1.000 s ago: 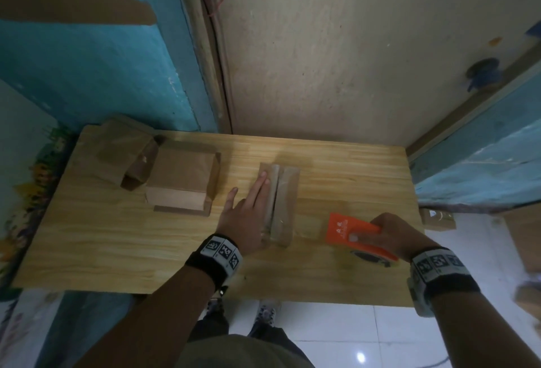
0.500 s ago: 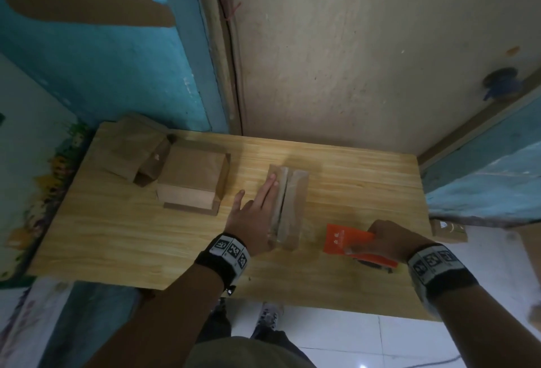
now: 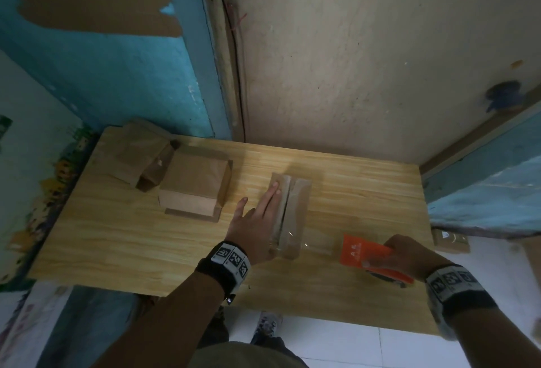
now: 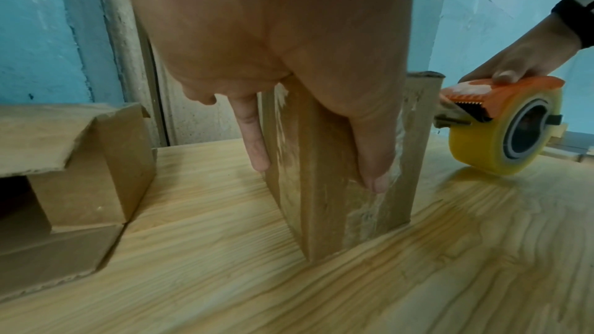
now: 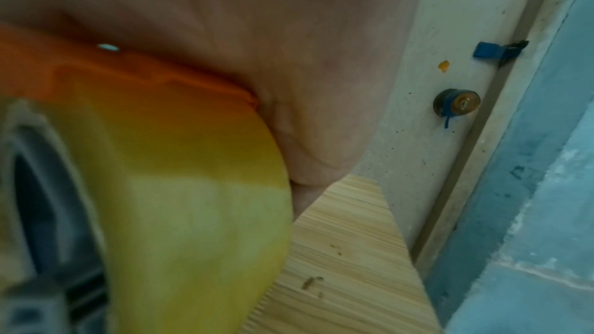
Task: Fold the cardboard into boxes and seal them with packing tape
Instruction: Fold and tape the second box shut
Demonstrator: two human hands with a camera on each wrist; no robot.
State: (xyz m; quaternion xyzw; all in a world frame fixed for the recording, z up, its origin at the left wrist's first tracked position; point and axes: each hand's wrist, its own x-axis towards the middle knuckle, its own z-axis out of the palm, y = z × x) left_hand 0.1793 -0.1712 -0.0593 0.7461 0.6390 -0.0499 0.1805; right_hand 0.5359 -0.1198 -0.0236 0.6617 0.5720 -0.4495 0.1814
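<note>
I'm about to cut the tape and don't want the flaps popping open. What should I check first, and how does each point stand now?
1. Left hand lies flat on the narrow box, holding the flaps down: ok.
2. Flaps meet along the top seam: ok.
3. Clear tape covers the seam and runs down the near end: ok by the sheen, far end cannot tell.
4. Right hand grips the orange tape dispenser: ok.
5. Dispenser roll rests on the table, apart from the box: ok.
6. Tape strip between box and dispenser taut for cutting: cannot tell.
</note>
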